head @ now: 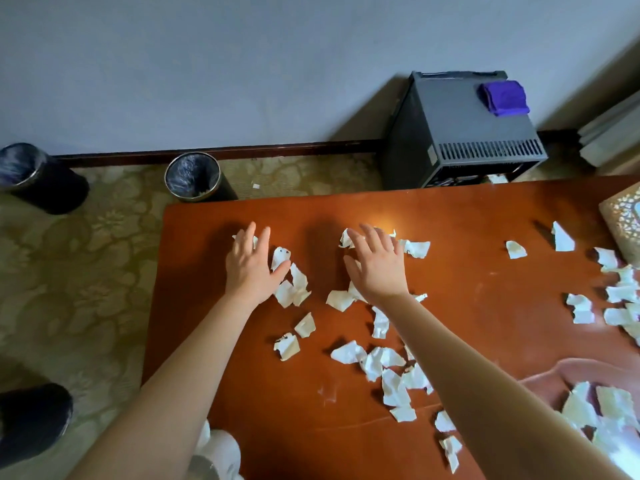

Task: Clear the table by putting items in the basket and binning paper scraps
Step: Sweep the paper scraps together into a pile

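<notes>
The reddish-brown table (467, 306) fills the lower right of the view, and everything else is placed from it. Beyond its far edge, on the patterned carpet (86, 271), stands a grey vented cabinet (460, 133) against the wall. Just past the table's far left corner is a black round bin (194, 176) with a dark liner. A second bin (24, 168) of the same kind sits well off to the table's left, also by the wall. At the table's right edge lies a patterned box (623, 220), only partly in view. On the table's near right corner rests a pink see-through container (554, 370) (it may be the basket, though I cannot tell for sure), with several white scraps lying in it.

Both arms reach out over the table. The left hand (251, 268) lies palm down near the table's far left part, its fingers straight and spread, its thumb touching a scrap; it grips nothing. The right hand (377, 268) lies palm down toward the middle of the table, fingers straight and fanned over a few scraps, and likewise closes on nothing.

A folded purple cloth (504, 98) rests on top of the cabinet beyond the table.

Torn white paper scraps (346, 353) are strewn over the tabletop: some beside and under each hand, a trail along the right forearm, and a cluster by the table's right edge.
</notes>
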